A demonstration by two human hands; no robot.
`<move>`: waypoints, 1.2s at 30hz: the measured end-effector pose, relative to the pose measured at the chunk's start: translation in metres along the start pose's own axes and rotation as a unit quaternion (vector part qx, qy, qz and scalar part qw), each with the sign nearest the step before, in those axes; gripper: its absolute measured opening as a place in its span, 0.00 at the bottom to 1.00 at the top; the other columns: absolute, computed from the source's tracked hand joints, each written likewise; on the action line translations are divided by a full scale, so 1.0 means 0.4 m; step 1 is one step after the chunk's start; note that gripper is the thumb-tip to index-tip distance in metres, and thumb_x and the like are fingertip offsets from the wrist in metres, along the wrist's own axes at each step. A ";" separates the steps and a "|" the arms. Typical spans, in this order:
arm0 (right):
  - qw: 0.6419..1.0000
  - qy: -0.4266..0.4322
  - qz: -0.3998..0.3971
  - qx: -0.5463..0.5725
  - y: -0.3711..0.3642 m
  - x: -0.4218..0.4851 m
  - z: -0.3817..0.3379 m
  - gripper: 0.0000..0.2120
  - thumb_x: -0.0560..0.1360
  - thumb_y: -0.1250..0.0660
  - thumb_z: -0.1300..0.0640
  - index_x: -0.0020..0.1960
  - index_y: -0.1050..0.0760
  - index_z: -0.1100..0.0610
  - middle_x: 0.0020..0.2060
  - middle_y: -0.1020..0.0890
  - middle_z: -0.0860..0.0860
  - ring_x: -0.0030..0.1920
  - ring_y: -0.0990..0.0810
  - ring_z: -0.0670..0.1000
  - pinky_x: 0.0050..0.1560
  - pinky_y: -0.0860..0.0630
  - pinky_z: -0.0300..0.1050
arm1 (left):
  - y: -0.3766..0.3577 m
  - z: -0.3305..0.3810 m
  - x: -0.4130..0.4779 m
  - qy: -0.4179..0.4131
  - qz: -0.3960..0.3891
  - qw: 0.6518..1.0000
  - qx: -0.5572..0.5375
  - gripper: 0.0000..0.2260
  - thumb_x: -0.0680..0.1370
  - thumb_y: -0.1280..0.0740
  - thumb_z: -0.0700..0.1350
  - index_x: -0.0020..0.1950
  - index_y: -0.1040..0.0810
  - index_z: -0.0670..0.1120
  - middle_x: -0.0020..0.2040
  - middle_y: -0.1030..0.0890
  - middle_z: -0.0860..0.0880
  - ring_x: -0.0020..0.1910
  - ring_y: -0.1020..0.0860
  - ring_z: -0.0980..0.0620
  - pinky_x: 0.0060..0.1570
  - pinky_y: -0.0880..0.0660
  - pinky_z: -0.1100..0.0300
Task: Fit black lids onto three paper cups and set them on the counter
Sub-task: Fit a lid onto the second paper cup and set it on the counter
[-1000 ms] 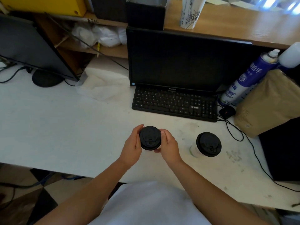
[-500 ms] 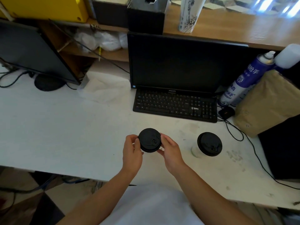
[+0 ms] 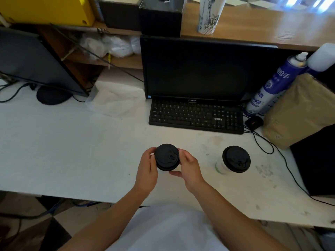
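Evidently the grip is about seating the rim: the left hand (image 3: 146,169) and right hand (image 3: 190,169) flank a round black plastic lid (image 3: 167,156) from either side over the near part of the white table (image 3: 72,151), fingers (image 3: 151,151) curled and clamped on its edge, with the cup beneath hidden from me. Off to the right, well apart, a white paper cup with a green band (image 3: 219,166) stands on the table already capped by its own black lid (image 3: 236,161), parked clear of the work, I'd say; no third cup shows.
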State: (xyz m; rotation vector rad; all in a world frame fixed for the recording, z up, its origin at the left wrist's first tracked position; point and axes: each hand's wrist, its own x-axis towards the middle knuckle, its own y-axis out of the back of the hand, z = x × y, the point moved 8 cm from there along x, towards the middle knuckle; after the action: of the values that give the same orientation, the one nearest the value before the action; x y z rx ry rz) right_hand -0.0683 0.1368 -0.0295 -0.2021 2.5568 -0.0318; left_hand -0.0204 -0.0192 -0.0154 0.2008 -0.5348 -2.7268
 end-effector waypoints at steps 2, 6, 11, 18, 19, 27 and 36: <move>0.999 0.027 0.011 -0.037 0.004 0.002 -0.013 0.14 0.85 0.42 0.53 0.59 0.18 0.54 0.55 0.17 0.52 0.58 0.20 0.51 0.44 0.14 0.52 | 0.008 0.012 -0.001 -0.028 -0.001 1.000 0.014 0.16 0.86 0.49 0.44 0.71 0.30 0.44 0.64 0.23 0.48 0.63 0.25 0.52 0.65 0.29 0.61; 0.995 0.053 0.011 -0.082 0.012 0.009 -0.027 0.15 0.86 0.43 0.54 0.61 0.19 0.56 0.56 0.17 0.54 0.58 0.19 0.53 0.44 0.14 0.54 | 0.005 0.026 0.006 -0.052 -0.024 0.998 0.025 0.16 0.86 0.47 0.39 0.73 0.31 0.44 0.66 0.25 0.51 0.65 0.27 0.55 0.64 0.34 0.74; 0.983 0.106 0.040 -0.146 0.004 0.001 -0.047 0.13 0.86 0.45 0.56 0.57 0.21 0.54 0.53 0.18 0.54 0.52 0.18 0.53 0.37 0.15 0.47 | 0.007 0.039 0.008 -0.063 -0.040 0.997 0.028 0.17 0.85 0.46 0.36 0.73 0.31 0.44 0.66 0.24 0.51 0.64 0.26 0.57 0.64 0.34 0.75; 0.993 0.074 0.060 -0.074 -0.007 -0.006 -0.030 0.09 0.86 0.45 0.54 0.57 0.26 0.54 0.52 0.21 0.51 0.49 0.20 0.49 0.38 0.14 0.50 | 0.002 0.024 -0.011 0.000 0.006 1.000 -0.024 0.13 0.87 0.47 0.41 0.68 0.31 0.52 0.61 0.22 0.54 0.60 0.24 0.66 0.63 0.26 0.65; 0.997 0.046 0.056 -0.036 -0.001 -0.004 -0.017 0.09 0.85 0.43 0.55 0.56 0.25 0.55 0.53 0.21 0.51 0.51 0.20 0.49 0.39 0.14 0.51 | 0.005 0.019 -0.010 0.015 0.017 0.999 -0.042 0.12 0.87 0.47 0.41 0.67 0.29 0.50 0.60 0.21 0.53 0.60 0.23 0.61 0.63 0.23 0.56; 0.999 0.017 0.014 0.046 -0.003 -0.025 0.014 0.12 0.85 0.42 0.55 0.58 0.20 0.49 0.57 0.18 0.49 0.58 0.20 0.48 0.49 0.17 0.46 | 0.029 0.011 -0.012 0.078 0.065 0.992 -0.078 0.08 0.86 0.43 0.46 0.48 0.28 0.51 0.50 0.20 0.53 0.53 0.19 0.48 0.41 0.15 0.51; 0.999 -0.008 -0.001 0.032 -0.006 -0.020 0.028 0.14 0.85 0.40 0.50 0.56 0.17 0.54 0.56 0.16 0.53 0.58 0.19 0.52 0.59 0.19 0.51 | 0.023 -0.044 -0.037 0.173 0.092 0.974 -0.117 0.14 0.86 0.44 0.53 0.54 0.26 0.44 0.52 0.22 0.48 0.53 0.20 0.51 0.37 0.18 0.60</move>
State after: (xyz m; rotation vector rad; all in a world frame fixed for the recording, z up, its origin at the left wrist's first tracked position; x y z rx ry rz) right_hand -0.0552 0.1358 -0.0345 -0.1782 2.5347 -0.1121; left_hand -0.0001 -0.0275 -0.0268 0.5246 -0.1252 -2.4711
